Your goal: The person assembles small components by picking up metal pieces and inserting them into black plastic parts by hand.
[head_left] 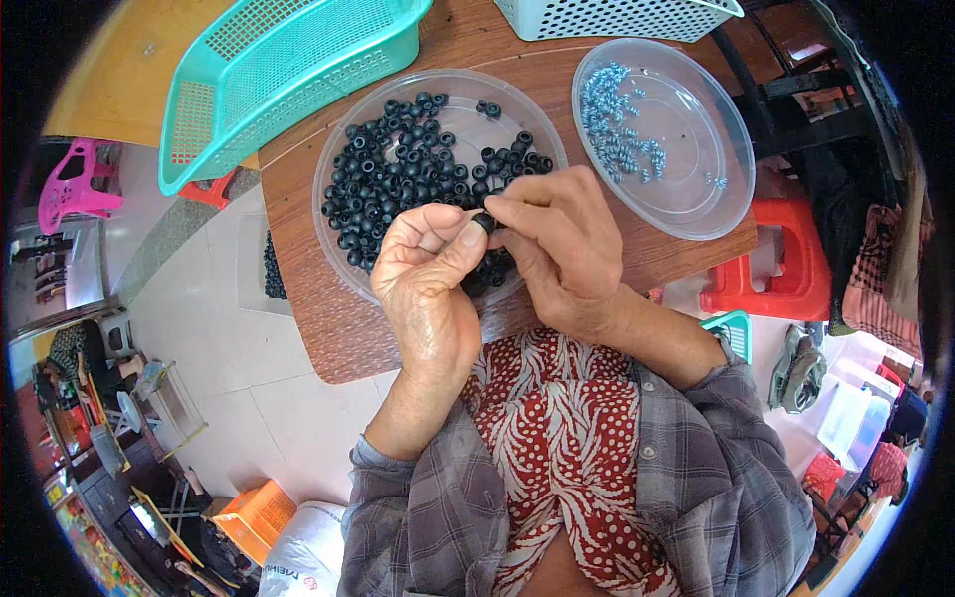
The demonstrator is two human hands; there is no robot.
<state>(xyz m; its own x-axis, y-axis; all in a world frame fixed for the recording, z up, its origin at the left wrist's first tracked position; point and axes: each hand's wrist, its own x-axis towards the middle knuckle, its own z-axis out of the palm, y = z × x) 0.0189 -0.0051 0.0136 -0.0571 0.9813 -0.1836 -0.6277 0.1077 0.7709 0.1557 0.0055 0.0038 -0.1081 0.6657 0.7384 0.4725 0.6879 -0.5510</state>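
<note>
With the left hand (426,289) pinching one black piece (484,222) above the tray (477,135) and the right hand's (565,249) fingers at its edge, their closure and hold indeterminable, insufficient pinch on the rounded surface could drop it among the loose pieces (396,171).

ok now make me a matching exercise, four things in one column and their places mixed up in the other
1. single black piece above the heap
2. small bluish pieces
3. large teal basket
4. large red stool

A. beyond the right edge of the wooden table
B. at the fingertips of the left hand
C. toward the picture's top left
D. in the right-hand clear tray

Pairs: 1-B, 2-D, 3-C, 4-A
</note>
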